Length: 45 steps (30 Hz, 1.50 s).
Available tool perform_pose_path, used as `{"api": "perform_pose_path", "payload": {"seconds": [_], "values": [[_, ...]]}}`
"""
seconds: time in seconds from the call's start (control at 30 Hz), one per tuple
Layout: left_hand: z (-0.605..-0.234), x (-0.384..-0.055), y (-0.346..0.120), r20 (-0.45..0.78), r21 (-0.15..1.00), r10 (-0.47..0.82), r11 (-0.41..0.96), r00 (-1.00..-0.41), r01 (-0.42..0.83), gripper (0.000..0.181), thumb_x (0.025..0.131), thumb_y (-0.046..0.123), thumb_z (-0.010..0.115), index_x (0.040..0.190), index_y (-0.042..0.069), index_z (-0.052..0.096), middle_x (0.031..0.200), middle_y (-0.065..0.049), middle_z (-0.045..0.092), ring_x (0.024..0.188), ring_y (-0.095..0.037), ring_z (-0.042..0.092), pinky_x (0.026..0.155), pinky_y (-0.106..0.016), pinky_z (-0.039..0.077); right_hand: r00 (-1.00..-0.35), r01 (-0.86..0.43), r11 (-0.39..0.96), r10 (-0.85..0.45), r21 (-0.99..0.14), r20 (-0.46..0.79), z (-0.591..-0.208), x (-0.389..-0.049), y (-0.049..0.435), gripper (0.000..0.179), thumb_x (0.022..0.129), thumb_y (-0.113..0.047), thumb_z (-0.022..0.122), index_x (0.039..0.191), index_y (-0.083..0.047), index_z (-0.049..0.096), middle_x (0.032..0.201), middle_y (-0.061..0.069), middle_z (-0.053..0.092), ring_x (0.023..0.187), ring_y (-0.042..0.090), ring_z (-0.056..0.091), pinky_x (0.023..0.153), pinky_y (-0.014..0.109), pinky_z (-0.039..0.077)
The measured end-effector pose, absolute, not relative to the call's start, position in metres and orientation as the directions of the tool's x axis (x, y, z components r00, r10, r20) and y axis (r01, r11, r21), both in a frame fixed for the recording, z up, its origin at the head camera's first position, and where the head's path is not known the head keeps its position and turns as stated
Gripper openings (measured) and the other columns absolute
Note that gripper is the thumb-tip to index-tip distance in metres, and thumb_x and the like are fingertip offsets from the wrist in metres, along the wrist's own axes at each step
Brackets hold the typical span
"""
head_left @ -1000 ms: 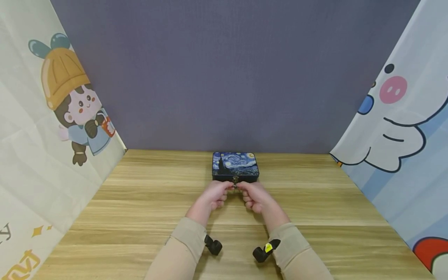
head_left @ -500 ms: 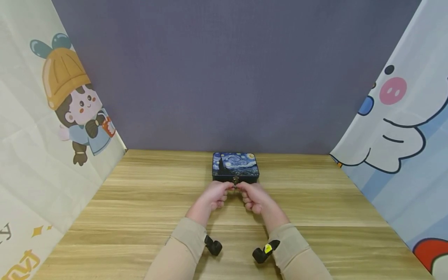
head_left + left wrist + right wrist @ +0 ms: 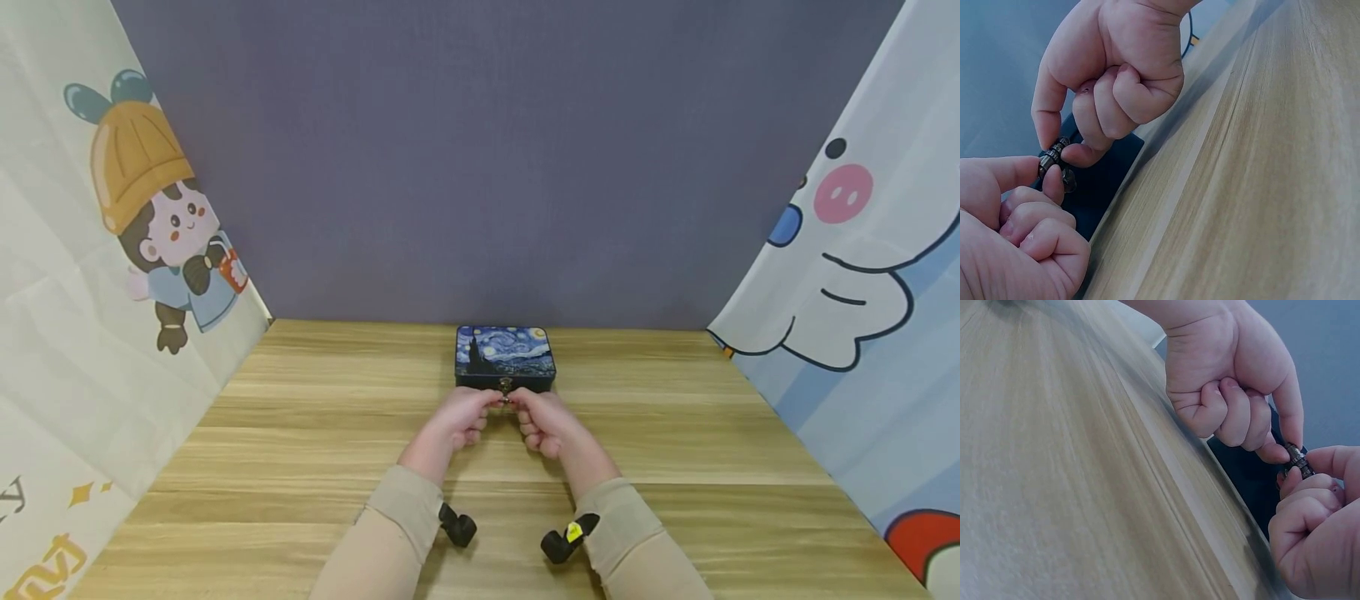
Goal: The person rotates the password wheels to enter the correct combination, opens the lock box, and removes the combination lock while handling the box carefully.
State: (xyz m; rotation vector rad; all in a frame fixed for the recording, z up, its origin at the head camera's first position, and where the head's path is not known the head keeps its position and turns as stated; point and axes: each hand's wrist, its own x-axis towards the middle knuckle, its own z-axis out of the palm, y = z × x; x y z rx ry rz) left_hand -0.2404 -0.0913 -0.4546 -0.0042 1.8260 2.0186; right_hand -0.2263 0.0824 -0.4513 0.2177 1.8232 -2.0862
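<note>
A small metal combination lock [image 3: 1054, 154] with ridged rings sits at the front of a tin box [image 3: 505, 350], by its brass-coloured clasp [image 3: 506, 384]. The box's lid is down and carries a swirling blue night-sky picture. My left hand [image 3: 462, 417] pinches one end of the lock between thumb and index finger. From the other side, my right hand [image 3: 547, 423] pinches the opposite end the same way. The remaining fingers of both hands are curled into the palms. In the right wrist view, fingertips partly cover the lock [image 3: 1299, 460].
The box stands at the back of a wooden table [image 3: 337, 433], against a grey-blue wall panel [image 3: 487, 167]. Cloths with cartoon figures hang at left [image 3: 60, 333] and right [image 3: 885, 333]. Black wrist cameras [image 3: 457, 527] stick out from both sleeves.
</note>
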Motion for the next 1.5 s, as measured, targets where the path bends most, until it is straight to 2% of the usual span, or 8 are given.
{"api": "perform_pose_path", "payload": {"seconds": [0.87,1.17,1.5], "values": [[-0.454,-0.242,-0.091,-0.288,0.946,0.287,-0.064,-0.913,-0.318,0.030,0.098,0.025,0.064,0.105,-0.004,0.067,0.056,0.009,0.029,0.044,-0.005,0.019,0.039,-0.021,0.019,-0.925,0.354,-0.096,-0.179,-0.930,-0.334,-0.450,-0.225,0.082,0.022,0.093,-0.026,0.063,0.083,-0.007,0.056,0.055,-0.009,0.029,0.043,0.004,0.021,0.037,0.020,0.019],[-0.453,-0.240,-0.092,-0.298,0.939,0.286,-0.083,-0.911,-0.333,0.031,0.099,0.024,0.061,0.108,-0.006,0.064,0.057,0.008,0.029,0.044,-0.006,0.018,0.039,-0.021,0.018,-0.918,0.369,-0.085,-0.188,-0.926,-0.349,-0.444,-0.225,0.086,0.030,0.096,-0.032,0.063,0.095,-0.001,0.059,0.055,-0.009,0.030,0.043,0.005,0.022,0.039,0.021,0.020],[-0.452,-0.241,-0.093,-0.304,0.933,0.295,-0.100,-0.906,-0.346,0.030,0.101,0.026,0.060,0.107,-0.003,0.064,0.058,0.008,0.027,0.044,-0.006,0.016,0.039,-0.022,0.018,-0.920,0.376,-0.137,-0.174,-0.916,-0.351,-0.443,-0.226,0.093,0.039,0.098,-0.034,0.063,0.106,0.004,0.058,0.056,-0.010,0.029,0.043,0.003,0.022,0.038,0.019,0.018]]}}
